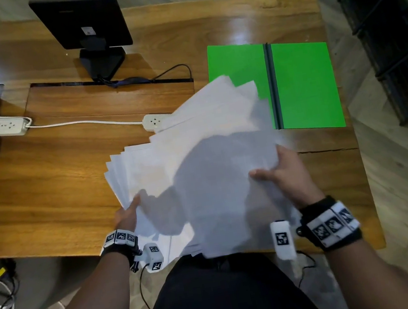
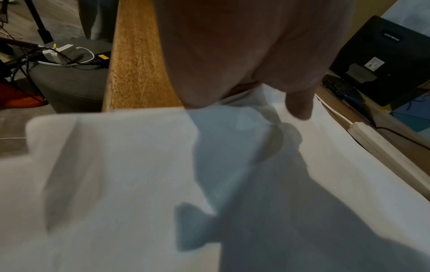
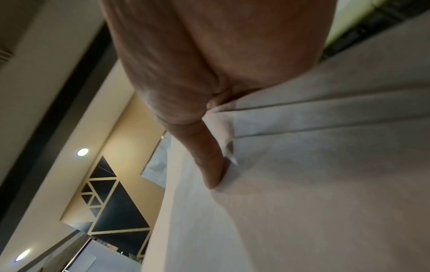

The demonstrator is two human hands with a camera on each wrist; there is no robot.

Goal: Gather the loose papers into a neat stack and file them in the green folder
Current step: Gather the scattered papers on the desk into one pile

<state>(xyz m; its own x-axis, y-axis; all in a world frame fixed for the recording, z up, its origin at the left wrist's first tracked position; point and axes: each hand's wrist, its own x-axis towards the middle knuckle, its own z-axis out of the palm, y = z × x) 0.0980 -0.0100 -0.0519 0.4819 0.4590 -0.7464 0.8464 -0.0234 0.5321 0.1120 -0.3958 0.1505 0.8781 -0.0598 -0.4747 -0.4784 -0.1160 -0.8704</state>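
Papers [image 1: 198, 160] fanned on the table [image 1: 41, 180] — folder [image 1: 304, 85] behind-right, monitor [image 1: 83, 21] behind-left.

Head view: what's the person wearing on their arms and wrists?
Both forearms are bare, no sleeves. Each wrist carries a black strap ringed with white blocks printed with black square-pattern markers, left wrist band and right wrist band. A small white marker-tagged camera box hangs inside each wrist, trailing a thin black cable.

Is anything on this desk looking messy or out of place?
Yes: the papers are fanned out unevenly, edges staggered and corners pointing different ways, not a neat stack. The left hand and right hand grip them. Their far corner overlaps the open green folder, which holds no papers yet.
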